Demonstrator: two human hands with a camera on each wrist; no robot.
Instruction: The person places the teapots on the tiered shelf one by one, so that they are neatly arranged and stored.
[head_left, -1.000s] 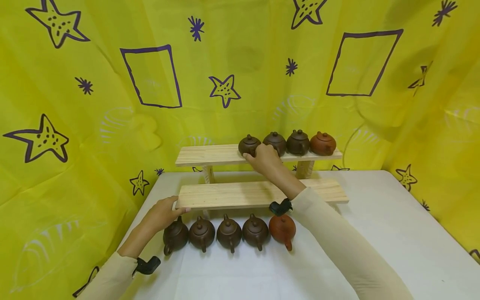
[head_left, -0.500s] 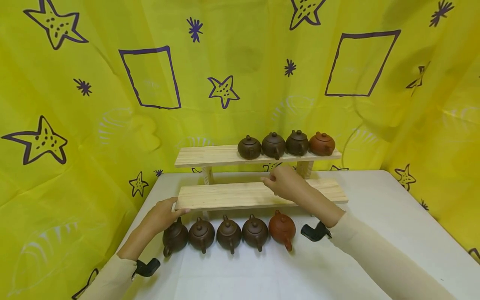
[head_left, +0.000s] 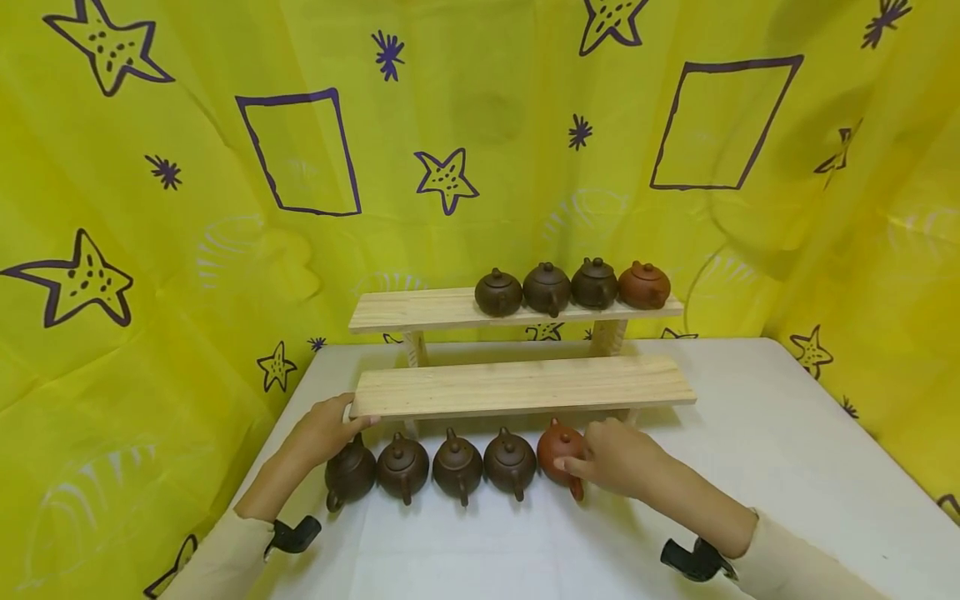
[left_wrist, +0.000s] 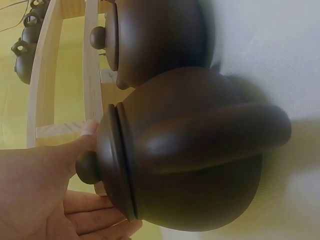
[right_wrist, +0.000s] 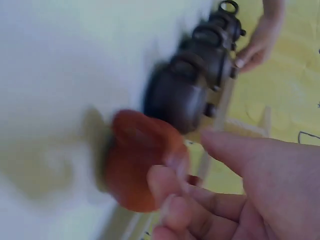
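Observation:
My left hand (head_left: 322,429) holds the left end of the lower wooden shelf (head_left: 525,387), its thumb along the front edge. Just below that hand, a dark brown teapot (head_left: 351,473) stands on the table; in the left wrist view its handle (left_wrist: 215,137) points toward the camera. At the right end of the front row is a reddish-brown teapot (head_left: 557,450). My right hand (head_left: 622,458) is at its right side, thumb overlapping it near the handle. In the blurred right wrist view, the thumb and bent fingers (right_wrist: 177,212) stand apart, close over this teapot.
More dark teapots (head_left: 457,467) line the table in front of the stand. On the upper shelf (head_left: 412,310), several teapots sit toward the right, including a reddish one (head_left: 643,285) at the end. A yellow patterned curtain (head_left: 495,100) hangs behind the white table (head_left: 750,433).
My right hand has left the leftmost dark teapot on the upper shelf and come down, to the right, to the reddish teapot in front. The left hand has stayed put.

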